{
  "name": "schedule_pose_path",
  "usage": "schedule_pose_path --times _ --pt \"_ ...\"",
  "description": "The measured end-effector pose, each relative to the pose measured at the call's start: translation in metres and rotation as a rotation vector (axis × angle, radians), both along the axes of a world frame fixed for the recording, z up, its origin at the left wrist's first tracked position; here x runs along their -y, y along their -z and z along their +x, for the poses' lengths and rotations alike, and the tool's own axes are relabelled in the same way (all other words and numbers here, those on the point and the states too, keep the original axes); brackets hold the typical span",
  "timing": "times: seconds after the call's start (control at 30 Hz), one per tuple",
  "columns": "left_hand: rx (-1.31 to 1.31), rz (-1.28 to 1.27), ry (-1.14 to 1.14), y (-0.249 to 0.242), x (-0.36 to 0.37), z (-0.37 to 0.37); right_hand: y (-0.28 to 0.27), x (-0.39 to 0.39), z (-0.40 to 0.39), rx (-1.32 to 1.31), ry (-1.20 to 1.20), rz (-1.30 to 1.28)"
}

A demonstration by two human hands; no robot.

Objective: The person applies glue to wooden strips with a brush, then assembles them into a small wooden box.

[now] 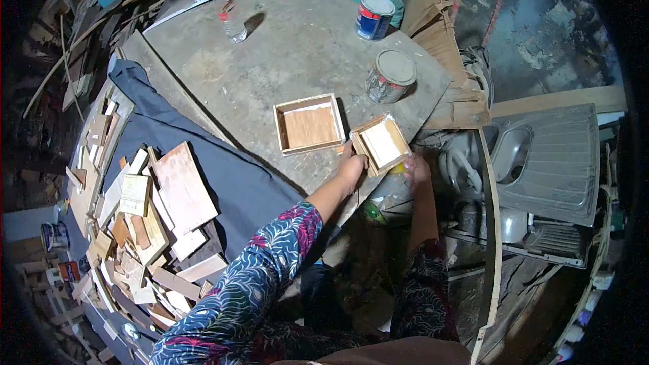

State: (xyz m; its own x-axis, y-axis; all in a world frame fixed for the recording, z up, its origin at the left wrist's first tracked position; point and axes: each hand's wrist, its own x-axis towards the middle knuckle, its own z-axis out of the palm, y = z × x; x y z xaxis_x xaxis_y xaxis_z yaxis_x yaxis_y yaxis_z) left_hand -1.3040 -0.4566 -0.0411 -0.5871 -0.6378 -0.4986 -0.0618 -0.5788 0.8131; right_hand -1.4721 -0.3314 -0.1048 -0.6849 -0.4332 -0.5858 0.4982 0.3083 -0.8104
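A small open wooden box [382,143] with a white inner bottom is tilted over the table's near right edge. My left hand [351,168] grips its left side, fingers closed on the frame. At its lower right corner is my right hand [417,168], with something yellow beside the fingers; what those fingers hold is too small to tell. Just left of it, a second open wooden box [309,124] with a brown bottom lies on the grey table [270,61], touched by neither hand.
Two paint cans, one blue [374,16] and one grey [391,76], stand behind the boxes. A plastic bottle [232,27] is at the back left. Wood offcuts [145,230] are heaped on dark cloth [176,128] at left. A metal sink [541,162] lies at right.
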Motion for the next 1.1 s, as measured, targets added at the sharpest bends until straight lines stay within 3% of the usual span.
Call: schedule_pose_path --times 0.27,0.37,0.47,0.5,0.57,0.67,0.83,1.0,1.1 --pt "-0.092 0.142 -0.050 -0.016 -0.004 0.007 -0.021 0.002 0.012 0.014 0.042 -0.007" --pt "0.086 0.290 0.050 -0.026 -0.009 0.012 -0.026 0.005 0.014 0.024 0.054 -0.018" --pt "0.146 0.398 0.041 -0.020 -0.019 0.015 -0.019 0.007 0.009 -0.132 0.044 -0.019" --pt "0.079 0.257 -0.072 0.001 -0.023 0.014 -0.017 0.011 0.005 -0.290 0.058 -0.071" --pt "0.013 0.086 -0.220 -0.006 -0.028 0.014 -0.044 0.020 0.004 -0.514 0.028 -0.053" --pt "0.019 -0.088 -0.189 -0.014 -0.024 0.017 -0.063 0.027 -0.014 -0.510 -0.057 -0.077" --pt "0.119 0.095 -0.082 -0.042 -0.019 0.036 -0.084 0.015 -0.022 -0.259 0.279 -0.233" --pt "0.259 -0.217 0.134 -0.037 -0.032 0.061 -0.030 -0.014 0.008 -0.102 0.495 -0.287" --pt "0.239 -0.131 0.143 -0.035 -0.037 0.060 -0.011 -0.025 0.042 -0.037 0.585 -0.320"
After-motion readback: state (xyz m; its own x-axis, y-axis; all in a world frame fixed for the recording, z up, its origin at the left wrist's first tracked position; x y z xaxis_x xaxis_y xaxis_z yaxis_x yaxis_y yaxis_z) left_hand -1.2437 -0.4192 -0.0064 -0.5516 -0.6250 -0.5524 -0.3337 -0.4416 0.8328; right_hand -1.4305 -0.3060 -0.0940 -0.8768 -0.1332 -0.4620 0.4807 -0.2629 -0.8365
